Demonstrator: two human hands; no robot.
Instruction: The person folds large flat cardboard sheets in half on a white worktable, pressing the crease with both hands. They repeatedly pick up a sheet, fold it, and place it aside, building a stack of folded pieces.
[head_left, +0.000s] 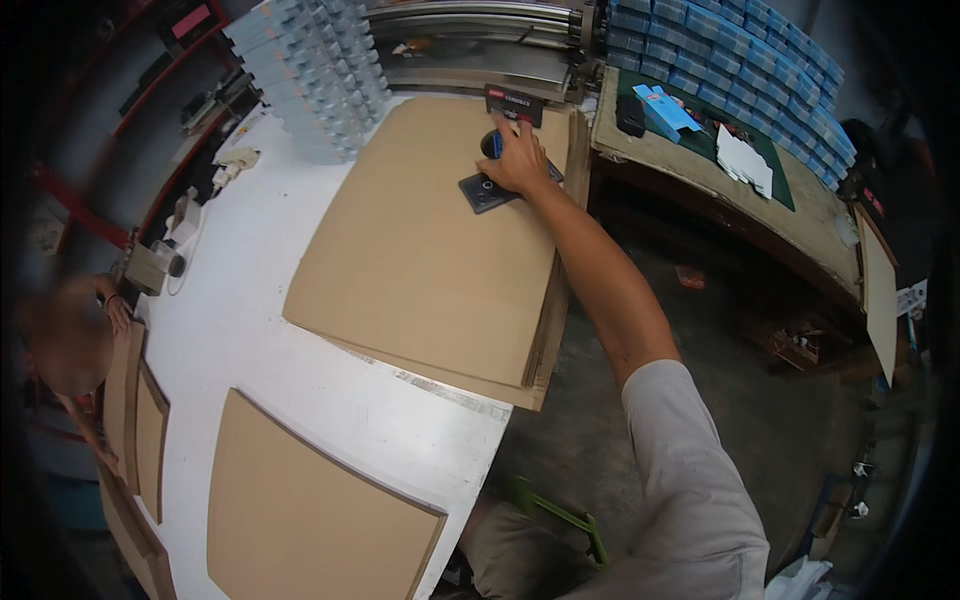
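Note:
My right hand [522, 160] reaches over the far end of a large stack of brown cardboard sheets [430, 240]. Its fingers are stretched out and apart, the tips at the lower edge of a small black box [514, 105]. Partly under the hand are a round dark object with some blue [491, 145] and a flat dark grey case [486, 194]. Whether the palm or thumb touches either one is hidden. My left hand does not show.
Cardboard pieces [310, 510] lie on the white table [240, 270]. At the left, another person's hands [118, 315] hold cardboard. Light-blue stacks [310, 80] stand at the back. A side bench [680, 180] is at the right, a green chair frame [560, 515] below.

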